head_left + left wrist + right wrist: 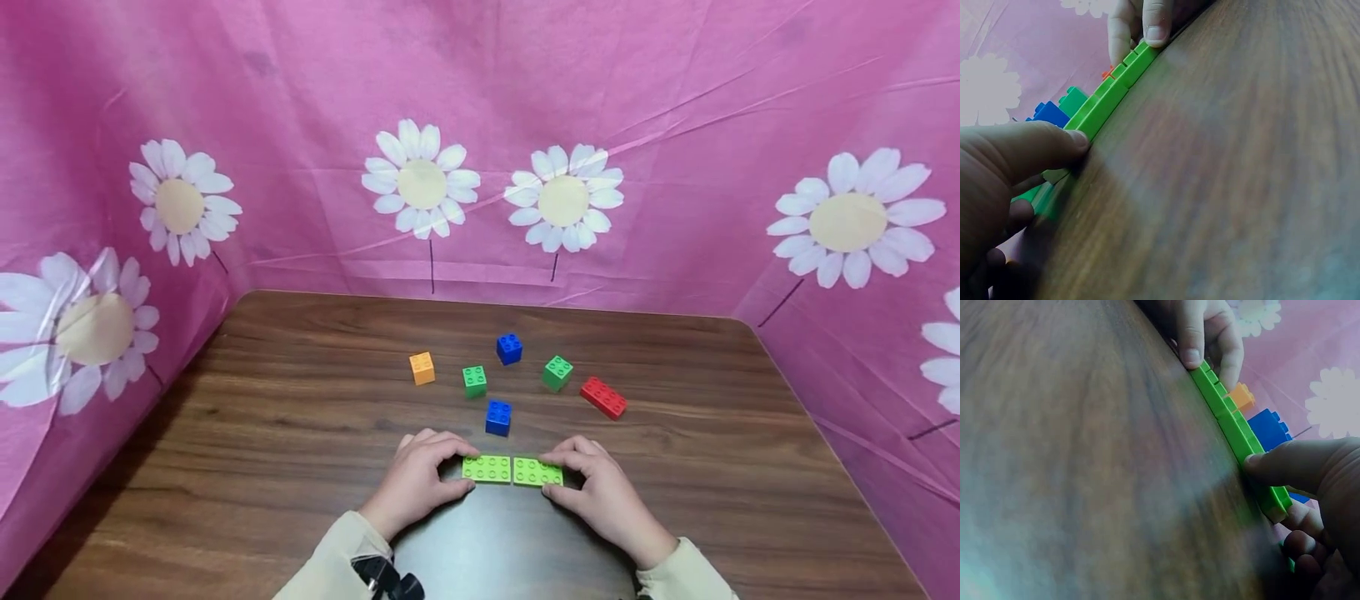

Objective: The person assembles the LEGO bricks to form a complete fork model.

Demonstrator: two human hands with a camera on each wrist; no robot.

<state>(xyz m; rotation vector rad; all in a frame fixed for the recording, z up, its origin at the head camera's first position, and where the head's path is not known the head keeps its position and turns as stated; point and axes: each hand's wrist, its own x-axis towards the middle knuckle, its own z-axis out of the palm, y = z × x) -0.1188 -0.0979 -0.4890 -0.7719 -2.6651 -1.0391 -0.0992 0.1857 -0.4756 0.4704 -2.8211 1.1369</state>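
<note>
Now, remotely, I see a left lime brick [487, 470] and a right lime brick [534, 472] end to end, lower centre
The left hand [421, 477] pinches the first, the right hand [602, 490] pinches the second

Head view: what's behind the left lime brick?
Left fingers at its rear-left corner, then near blue brick, left green brick and far blue brick. Left lime brick hides its rear face and the table beneath.

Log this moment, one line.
left hand: pinches left lime brick | right hand: pinches right lime brick | layout: end to end
</note>
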